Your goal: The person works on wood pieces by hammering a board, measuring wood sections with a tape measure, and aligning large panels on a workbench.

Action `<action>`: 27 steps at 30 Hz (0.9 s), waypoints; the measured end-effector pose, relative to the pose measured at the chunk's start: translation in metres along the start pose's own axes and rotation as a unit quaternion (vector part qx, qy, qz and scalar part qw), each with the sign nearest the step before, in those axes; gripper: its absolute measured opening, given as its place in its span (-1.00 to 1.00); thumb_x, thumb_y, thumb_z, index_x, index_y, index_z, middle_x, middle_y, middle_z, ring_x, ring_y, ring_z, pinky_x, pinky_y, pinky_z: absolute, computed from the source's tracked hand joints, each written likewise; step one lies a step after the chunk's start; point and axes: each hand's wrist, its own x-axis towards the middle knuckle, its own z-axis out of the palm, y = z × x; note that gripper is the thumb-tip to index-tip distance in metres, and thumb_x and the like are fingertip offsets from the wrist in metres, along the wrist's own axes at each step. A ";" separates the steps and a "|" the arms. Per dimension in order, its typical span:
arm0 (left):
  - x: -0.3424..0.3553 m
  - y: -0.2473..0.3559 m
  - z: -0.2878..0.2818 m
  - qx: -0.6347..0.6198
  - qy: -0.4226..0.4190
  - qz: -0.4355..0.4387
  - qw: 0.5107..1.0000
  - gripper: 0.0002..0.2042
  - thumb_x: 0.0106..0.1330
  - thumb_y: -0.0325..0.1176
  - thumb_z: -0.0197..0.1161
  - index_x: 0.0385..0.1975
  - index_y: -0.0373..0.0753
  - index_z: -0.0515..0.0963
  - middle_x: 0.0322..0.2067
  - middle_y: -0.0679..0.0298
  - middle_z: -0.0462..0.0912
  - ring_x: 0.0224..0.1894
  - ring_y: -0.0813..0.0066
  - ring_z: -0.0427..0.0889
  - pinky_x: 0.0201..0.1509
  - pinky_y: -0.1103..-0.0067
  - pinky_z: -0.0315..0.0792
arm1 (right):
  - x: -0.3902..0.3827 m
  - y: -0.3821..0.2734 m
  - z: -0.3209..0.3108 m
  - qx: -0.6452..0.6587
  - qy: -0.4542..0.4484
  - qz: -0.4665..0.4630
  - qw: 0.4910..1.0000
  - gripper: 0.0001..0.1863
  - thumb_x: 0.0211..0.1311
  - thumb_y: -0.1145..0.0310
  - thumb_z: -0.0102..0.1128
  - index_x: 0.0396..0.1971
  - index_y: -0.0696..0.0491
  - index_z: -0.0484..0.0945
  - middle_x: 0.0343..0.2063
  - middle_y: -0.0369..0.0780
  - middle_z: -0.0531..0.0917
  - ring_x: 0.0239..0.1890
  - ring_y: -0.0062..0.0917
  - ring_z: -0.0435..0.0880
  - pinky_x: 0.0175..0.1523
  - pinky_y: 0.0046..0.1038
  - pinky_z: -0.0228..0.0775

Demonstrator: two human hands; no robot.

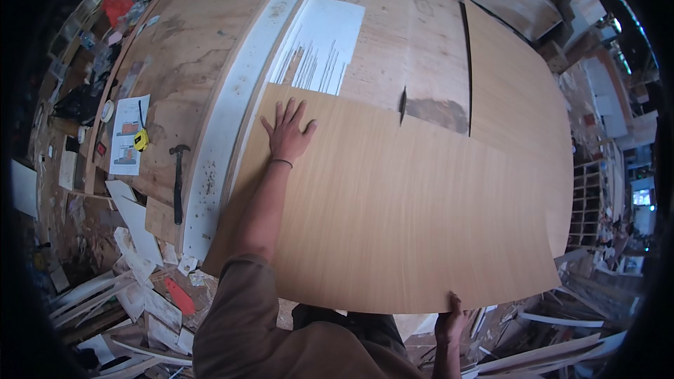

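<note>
A large, thin sheet with light wood grain lies across the near part of the work table, its front edge sticking out toward my body. My left hand rests flat on the sheet near its far left corner, fingers spread. At the front edge, right of the middle, my right hand grips the sheet with the thumb on top; its other fingers are mostly hidden beneath. Beyond the sheet lies a white panel with dark streaks. A long white straight strip runs along the sheet's left side.
On the plywood table top at left lie a claw hammer, a yellow tape measure and a printed drawing. Another wood-grain panel is at right. Wood offcuts litter the floor around me.
</note>
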 end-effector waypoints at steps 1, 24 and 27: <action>0.004 0.001 0.000 -0.002 0.001 0.001 1.000 -0.37 0.32 0.20 -0.05 0.37 0.17 0.13 0.44 0.40 -0.01 0.49 0.27 -0.17 0.38 -0.18 -0.43 | 0.005 0.002 -0.002 -0.002 -0.007 0.002 1.000 -0.66 0.21 0.52 0.09 0.01 0.13 0.39 -0.17 -0.18 0.56 -0.10 -0.43 0.57 0.06 -0.35 0.45; 0.080 0.015 0.011 0.006 0.028 0.003 1.000 -0.40 0.32 0.19 -0.03 0.35 0.20 0.18 0.42 0.42 0.06 0.48 0.29 -0.12 0.38 -0.18 -0.40 | 0.059 0.012 0.038 0.044 -0.026 0.024 0.998 -0.67 0.23 0.49 0.12 0.00 0.12 0.40 -0.12 -0.20 0.54 -0.03 -0.47 0.55 0.13 -0.36 0.43; 0.100 0.021 0.014 0.009 0.027 0.005 1.000 -0.39 0.31 0.20 -0.03 0.35 0.20 0.17 0.42 0.42 0.05 0.48 0.28 -0.11 0.38 -0.19 -0.37 | 0.070 0.009 0.055 0.048 -0.038 0.019 0.998 -0.62 0.24 0.49 0.11 0.07 0.10 0.35 -0.07 -0.19 0.52 0.02 -0.45 0.52 0.15 -0.36 0.41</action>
